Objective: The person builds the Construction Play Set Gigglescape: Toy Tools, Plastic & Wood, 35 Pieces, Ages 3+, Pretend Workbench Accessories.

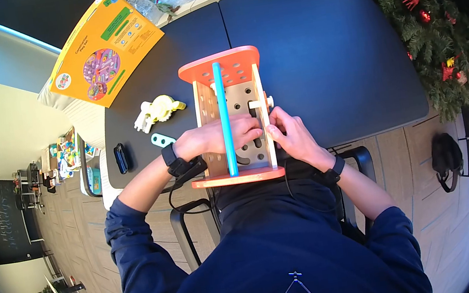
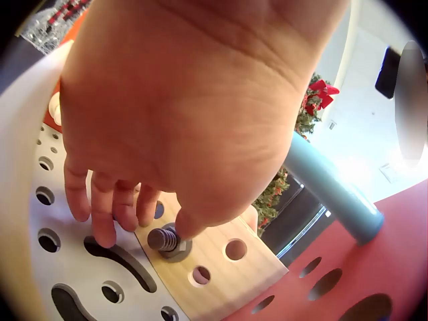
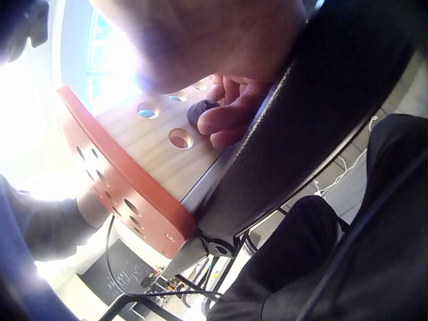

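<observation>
A wooden toy toolbox (image 1: 232, 177) with orange-red end panels and a blue bar (image 1: 224, 118) stands at the table edge. My left hand (image 1: 241, 131) reaches under the bar into it. In the left wrist view, a grey threaded bolt (image 2: 160, 239) sticks through the pale wooden side panel (image 2: 234, 281), with a grey nut (image 2: 179, 249) around it. My left thumb touches the nut; the other fingers hang loosely beside it. Outside that panel, my right hand (image 1: 298, 138) pinches the bolt's grey head (image 3: 199, 115) between thumb and fingers. A cream-coloured peg (image 1: 261, 103) sits farther along the panel.
Left of the toolbox lie a yellow-and-white toy (image 1: 158, 110), a mint strip with holes (image 1: 162, 139) and a dark case (image 1: 121, 158). A yellow box (image 1: 106, 50) stands at the back left. A decorated Christmas tree (image 1: 413, 22) borders the table's right side.
</observation>
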Tool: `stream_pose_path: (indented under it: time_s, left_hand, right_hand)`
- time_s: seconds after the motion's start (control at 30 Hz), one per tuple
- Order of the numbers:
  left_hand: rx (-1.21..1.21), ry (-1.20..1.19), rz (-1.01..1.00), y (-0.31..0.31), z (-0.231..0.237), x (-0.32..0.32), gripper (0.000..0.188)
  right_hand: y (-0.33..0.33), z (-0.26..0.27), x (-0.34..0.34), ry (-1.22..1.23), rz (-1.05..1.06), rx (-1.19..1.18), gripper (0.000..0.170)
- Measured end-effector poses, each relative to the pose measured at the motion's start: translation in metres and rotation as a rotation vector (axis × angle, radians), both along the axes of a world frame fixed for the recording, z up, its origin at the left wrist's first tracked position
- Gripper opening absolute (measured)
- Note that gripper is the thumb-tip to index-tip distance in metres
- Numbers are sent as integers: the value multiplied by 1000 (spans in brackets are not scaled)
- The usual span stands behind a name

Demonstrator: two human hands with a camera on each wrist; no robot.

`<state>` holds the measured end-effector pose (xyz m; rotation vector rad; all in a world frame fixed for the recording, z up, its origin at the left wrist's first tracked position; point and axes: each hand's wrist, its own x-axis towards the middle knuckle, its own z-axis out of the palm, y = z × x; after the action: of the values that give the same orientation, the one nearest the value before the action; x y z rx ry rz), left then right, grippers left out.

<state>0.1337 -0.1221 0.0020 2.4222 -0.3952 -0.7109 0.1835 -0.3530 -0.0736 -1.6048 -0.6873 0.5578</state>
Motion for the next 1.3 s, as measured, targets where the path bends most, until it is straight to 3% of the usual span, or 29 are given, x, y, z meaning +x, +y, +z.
stream_pose_path:
  time_s: [0.1,0.2,0.4,0.63,0.8,0.97,1.3]
  left_hand:
    - [9,135,31,-9,24,1,34]
    - [22,117,67,-12,30,-1,35]
    - [-15,-35,2,-1,1,-2,35]
    - [101,84,29,-15,31,1,32]
    - [41,145,82,-13,32,1,33]
    - [-9,52,-1,-5,13,1,35]
    - [61,151,46,-10,25,4,36]
  right_hand:
    - [0,1,0,2,2,1,39]
    - [0,1,0,1,4,6,39]
    - [-1,3,0,-9,3,-6,38]
    - [0,0,0,3,4,4,38]
    - [-1,2,0,5,-2,-14,37]
    - [0,19,0,63,-57,-63,30]
    - [3,7,-5,-421,-85,-225,23]
